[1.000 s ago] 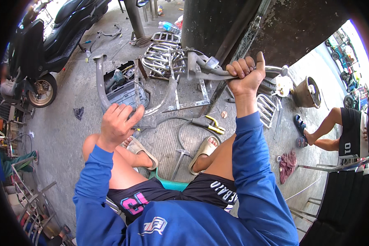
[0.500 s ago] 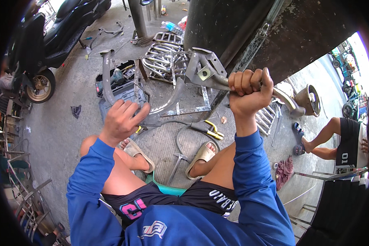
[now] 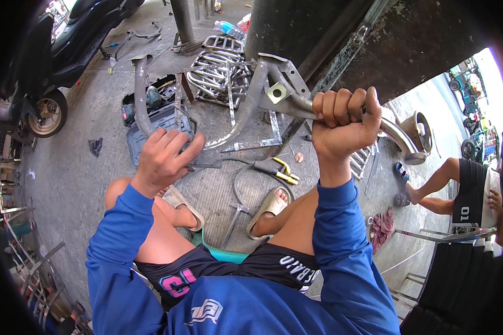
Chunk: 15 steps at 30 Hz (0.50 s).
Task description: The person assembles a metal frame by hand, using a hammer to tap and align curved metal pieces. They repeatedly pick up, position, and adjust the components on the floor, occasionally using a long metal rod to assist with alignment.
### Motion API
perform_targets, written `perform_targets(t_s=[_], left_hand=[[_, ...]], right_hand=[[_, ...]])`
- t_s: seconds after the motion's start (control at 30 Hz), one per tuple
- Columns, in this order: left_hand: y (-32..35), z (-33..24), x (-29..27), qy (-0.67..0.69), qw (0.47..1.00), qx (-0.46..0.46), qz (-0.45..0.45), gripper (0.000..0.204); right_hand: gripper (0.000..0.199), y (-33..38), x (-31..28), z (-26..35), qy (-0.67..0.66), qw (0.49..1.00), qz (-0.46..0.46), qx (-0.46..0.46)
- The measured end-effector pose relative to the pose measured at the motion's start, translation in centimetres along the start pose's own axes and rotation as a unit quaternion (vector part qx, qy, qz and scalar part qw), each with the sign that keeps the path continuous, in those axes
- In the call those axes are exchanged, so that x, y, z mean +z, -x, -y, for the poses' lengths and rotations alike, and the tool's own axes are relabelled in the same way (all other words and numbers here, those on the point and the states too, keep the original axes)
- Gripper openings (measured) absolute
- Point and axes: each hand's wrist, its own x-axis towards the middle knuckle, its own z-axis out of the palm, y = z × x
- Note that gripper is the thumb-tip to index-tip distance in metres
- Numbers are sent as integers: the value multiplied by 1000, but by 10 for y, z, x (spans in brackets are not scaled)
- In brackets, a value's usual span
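My right grip clenches the bent metal frame; my left grip (knuckles up) holds its U-shaped section.

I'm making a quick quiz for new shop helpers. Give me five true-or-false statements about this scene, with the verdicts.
1. The left hand and right hand both hold the metal frame. True.

2. The hammer is between the left sandal and right sandal. True.

3. The clamp is all red. False: the clamp is yellow and black.

4. The toolbox is closed. False: the toolbox is open, with tools showing.

5. The motorbike stands on the person's right. False: the motorbike is on the left.
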Motion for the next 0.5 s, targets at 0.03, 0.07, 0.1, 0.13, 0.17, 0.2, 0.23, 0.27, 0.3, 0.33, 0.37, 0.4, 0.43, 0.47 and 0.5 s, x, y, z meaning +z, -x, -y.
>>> perform_targets(t_s=[0.03, 0.07, 0.1, 0.13, 0.17, 0.2, 0.23, 0.27, 0.3, 0.33, 0.37, 0.4, 0.43, 0.47, 0.5], left_hand=[[0, 0, 0, 2, 1000, 1, -2, 68], [0, 0, 0, 4, 1000, -2, -2, 68], [-1, 0, 0, 1, 1000, 3, 1, 68], [-1, 0, 0, -2, 1000, 3, 4, 68], [-1, 0, 1, -4, 1000, 5, 5, 69], [-1, 0, 1, -3, 1000, 7, 3, 69], [-1, 0, 1, 0, 1000, 9, -1, 69], [-1, 0, 2, 2, 1000, 8, -1, 69], [-1, 0, 2, 3, 1000, 10, -6, 68], [-1, 1, 2, 3, 1000, 9, -6, 67], [0, 1, 2, 3, 1000, 7, -5, 66], [0, 1, 2, 5, 1000, 4, -7, 65], [0, 1, 2, 7, 1000, 2, -9, 64], [-1, 2, 2, 8, 1000, -2, -8, 63], [-1, 2, 2, 9, 1000, 0, -10, 63]], right_hand=[[51, -1, 1, 1, 2, 1000, -5, 3], [51, -1, 2, 1, 4, 1000, -8, 5], [51, -2, 2, 2, 8, 1000, -14, 7], [52, -3, 3, 2, 10, 1000, -15, 9], [52, -3, 3, 2, 16, 1000, -20, 11], [52, -4, 3, 2, 22, 999, -27, 11], [53, -5, 2, 2, 19, 999, -26, 15], [53, -5, 2, 2, 16, 999, -27, 18], [53, -6, 1, 2, 13, 999, -27, 20], [53, -7, 1, 3, 20, 999, -31, 19], [53, -8, 0, 4, 26, 999, -35, 17], [53, -9, -1, 5, 36, 999, -32, 16], [53, -11, -2, 6, 27, 998, -45, 18], [53, -13, -3, 8, 23, 998, -53, 19], [53, -14, -4, 9, 20, 997, -68, 15]])
